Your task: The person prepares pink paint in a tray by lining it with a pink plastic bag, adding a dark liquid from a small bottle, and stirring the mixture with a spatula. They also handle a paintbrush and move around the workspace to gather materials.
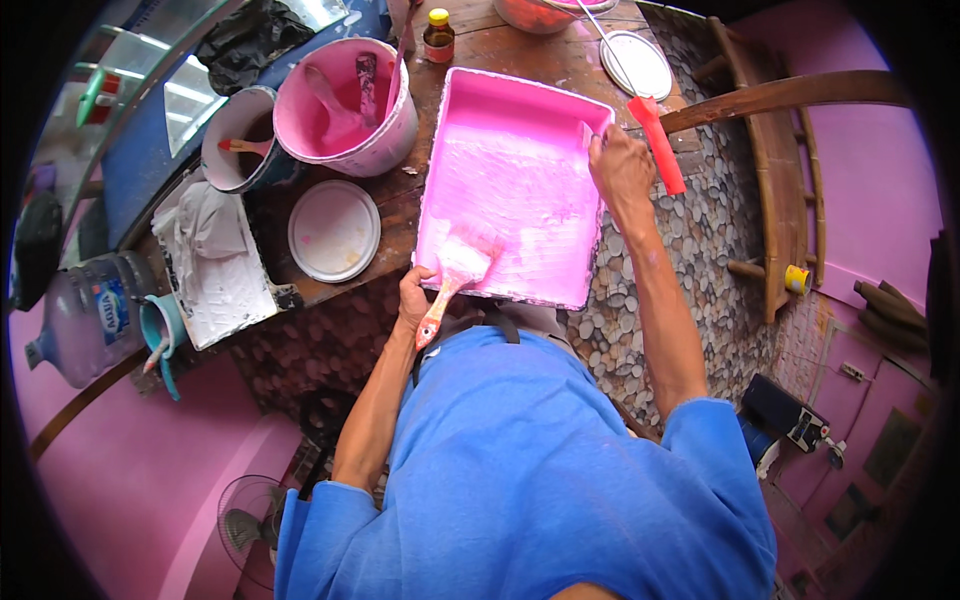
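a pink paint tray (440, 190) is seen from above on a wooden table (520, 50), its floor coated in wet pink paint. the left hand (413, 300) is closed around the orange handle of a flat paintbrush (455, 272), whose paint-loaded bristles are laid inside the tray at its near edge. the right hand (620, 165) is curled over the tray's right rim, gripping it, just beside the red handle of a roller (658, 143) that is propped there. to the left of the tray stand a large bucket of pink paint (345, 105), a smaller dark bucket (240, 140) and a round white lid (334, 230) (a small brown bottle (438, 35) is set behind). the tray's near edge appears to overhang the table, so it could be tipped or slid off if the brush were pressed hard, and paint could be dripped onto the blue shirt (520, 470) below.
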{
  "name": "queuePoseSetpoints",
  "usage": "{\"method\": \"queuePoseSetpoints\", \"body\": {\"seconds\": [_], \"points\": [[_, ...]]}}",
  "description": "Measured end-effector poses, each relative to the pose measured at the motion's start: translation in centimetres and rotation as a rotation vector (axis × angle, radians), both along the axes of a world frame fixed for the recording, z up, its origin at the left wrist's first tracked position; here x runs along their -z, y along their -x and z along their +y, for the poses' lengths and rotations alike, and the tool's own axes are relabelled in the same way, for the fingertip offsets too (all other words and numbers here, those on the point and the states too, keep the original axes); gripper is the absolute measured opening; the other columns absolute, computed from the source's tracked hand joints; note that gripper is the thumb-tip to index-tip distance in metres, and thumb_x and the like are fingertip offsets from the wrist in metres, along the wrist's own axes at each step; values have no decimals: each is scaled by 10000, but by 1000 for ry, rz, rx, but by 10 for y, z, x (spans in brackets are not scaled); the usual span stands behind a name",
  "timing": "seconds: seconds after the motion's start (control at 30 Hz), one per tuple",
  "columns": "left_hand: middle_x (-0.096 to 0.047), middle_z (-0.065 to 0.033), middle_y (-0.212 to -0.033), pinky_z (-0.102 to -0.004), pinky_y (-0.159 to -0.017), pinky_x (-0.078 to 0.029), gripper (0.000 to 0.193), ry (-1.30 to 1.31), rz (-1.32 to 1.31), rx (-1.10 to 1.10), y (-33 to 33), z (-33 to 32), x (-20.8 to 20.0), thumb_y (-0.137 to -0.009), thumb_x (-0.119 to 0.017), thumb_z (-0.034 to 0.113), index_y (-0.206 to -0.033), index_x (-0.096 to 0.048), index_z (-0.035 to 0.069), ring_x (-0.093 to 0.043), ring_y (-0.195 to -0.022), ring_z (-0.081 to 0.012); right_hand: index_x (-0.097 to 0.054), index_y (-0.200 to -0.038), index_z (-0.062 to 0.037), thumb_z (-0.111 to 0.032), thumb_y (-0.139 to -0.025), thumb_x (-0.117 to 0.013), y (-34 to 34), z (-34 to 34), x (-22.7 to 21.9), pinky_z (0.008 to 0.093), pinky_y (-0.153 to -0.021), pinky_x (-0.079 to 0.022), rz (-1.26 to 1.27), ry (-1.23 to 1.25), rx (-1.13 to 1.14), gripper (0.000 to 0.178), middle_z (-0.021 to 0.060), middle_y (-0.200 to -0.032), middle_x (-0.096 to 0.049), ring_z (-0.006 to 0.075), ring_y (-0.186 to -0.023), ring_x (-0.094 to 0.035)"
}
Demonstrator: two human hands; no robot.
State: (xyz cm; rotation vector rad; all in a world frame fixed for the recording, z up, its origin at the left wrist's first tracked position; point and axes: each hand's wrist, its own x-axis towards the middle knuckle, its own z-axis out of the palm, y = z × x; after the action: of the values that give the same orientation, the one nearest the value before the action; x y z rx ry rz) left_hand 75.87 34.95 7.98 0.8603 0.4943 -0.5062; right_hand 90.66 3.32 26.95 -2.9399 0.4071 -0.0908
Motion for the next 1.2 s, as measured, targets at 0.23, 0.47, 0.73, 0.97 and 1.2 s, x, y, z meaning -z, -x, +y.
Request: {"method": "queuePoseSetpoints", "body": {"seconds": [0.23,0.47,0.73,0.97,1.2], "points": [[-604,-128,-909,-329,-787,-499,286,-274,-189,84,12,5,51,-779,-456,120,-984,-557,-52,-600,-831,-224,-646,-736,38,-164,-766,-505,-51,0,3,484,-667,-514,27,118,-70,248,279,-748,-619,418,-731,-632],[-600,-107,-889,-305,-793,-477,222,-734,-663,255,14,6,20,-795,-463,103,-920,-573,-43,-577,-830,-189,-648,-791,49,-233,-735,-580,-84,16,1,472,-722,-502,50,-135,-162,295,285,-737,-612,402,-734,-632],[-582,-93,-879,-312,-785,-489,176,-631,-527,181,12,4,22,-798,-460,71,-876,-577,-34,-567,-833,-177,-654,-859,-24,-186,-748,-580,-92,46,2,432,-732,-498,45,-294,-413,211,192,-781,-645,338,-776,-638],[-573,-79,-880,-302,-775,-491,150,-274,-225,108,5,-2,-12,-806,-451,36,-842,-582,-27,-548,-823,-147,-599,-746,-18,-143,-778,-578,-64,41,2,431,-665,-474,38,-93,-705,131,167,-726,-601,299,-712,-610],[-579,-83,-869,-307,-774,-492,168,-558,-533,194,9,-1,2,-806,-458,62,-860,-587,-32,-555,-809,-151,-601,-787,-10,-177,-776,-579,-62,48,13,430,-679,-462,-16,-187,-636,169,170,-726,-571,318,-724,-579]]}}
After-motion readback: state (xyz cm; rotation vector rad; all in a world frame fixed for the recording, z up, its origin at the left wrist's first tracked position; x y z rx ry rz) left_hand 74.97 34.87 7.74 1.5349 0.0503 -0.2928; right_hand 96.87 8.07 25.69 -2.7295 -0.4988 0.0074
